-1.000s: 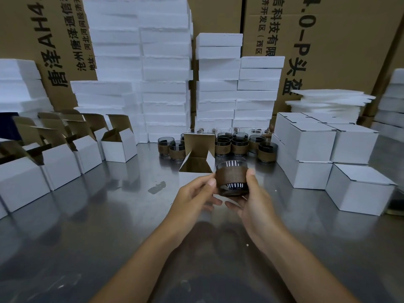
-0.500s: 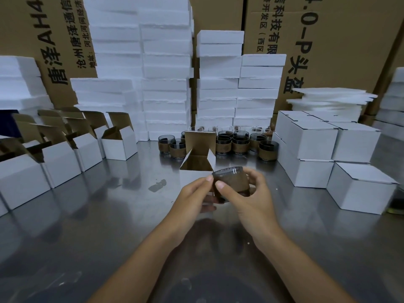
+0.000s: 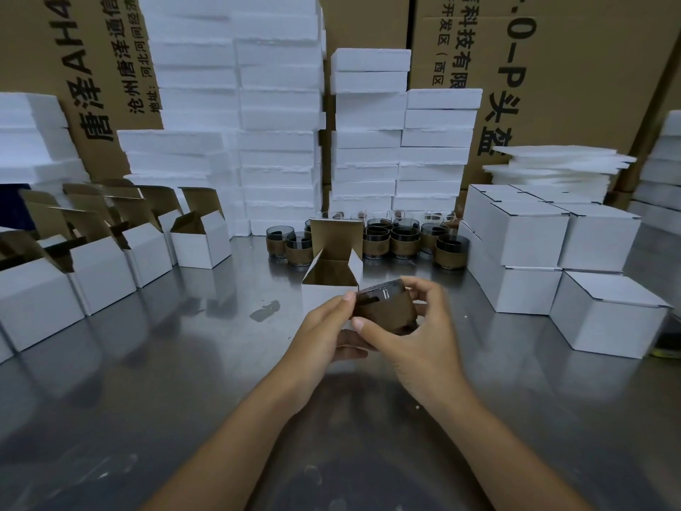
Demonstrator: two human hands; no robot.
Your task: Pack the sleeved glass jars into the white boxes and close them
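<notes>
Brown-sleeved glass jar (image 3: 387, 309) tilted, gripped by left hand (image 3: 324, 333) and right hand (image 3: 416, 337), near open white box (image 3: 337, 236), lid up.

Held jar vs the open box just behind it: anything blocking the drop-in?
Nothing visible. The jar, held tilted by the left hand and right hand, sits just in front of the open box. What shows of the box's inside holds nothing, and its lid flap stands up at the far side, off the jar's path.
</notes>
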